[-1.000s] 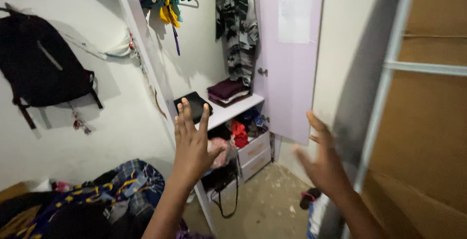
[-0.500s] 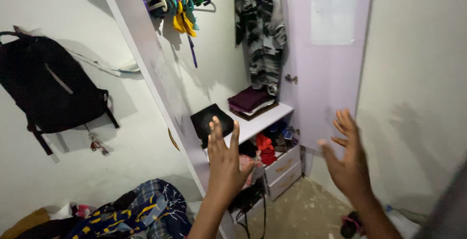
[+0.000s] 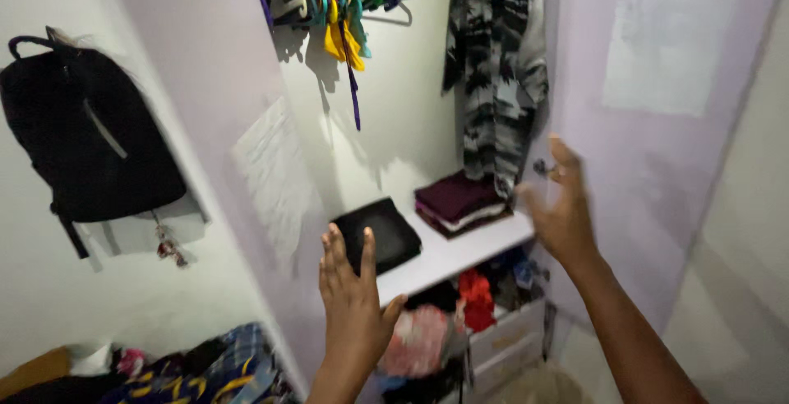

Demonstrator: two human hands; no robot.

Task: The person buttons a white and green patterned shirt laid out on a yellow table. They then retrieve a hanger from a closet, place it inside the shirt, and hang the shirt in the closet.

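- The black folded cloth [image 3: 380,234] lies flat on the white shelf [image 3: 460,258] inside the open wardrobe, just beside a stack of folded maroon clothes [image 3: 460,204].
- Compared with a second ago, the wardrobe looks bigger and both hands are raised closer to the shelf.
- The left hand [image 3: 352,305] is empty, fingers spread, just below the black cloth.
- The right hand [image 3: 561,211] is also empty and open, near the lilac door [image 3: 657,166].

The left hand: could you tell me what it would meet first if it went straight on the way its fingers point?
Probably the black folded item on the white shelf; the left hand points up at it, though depth is unclear.
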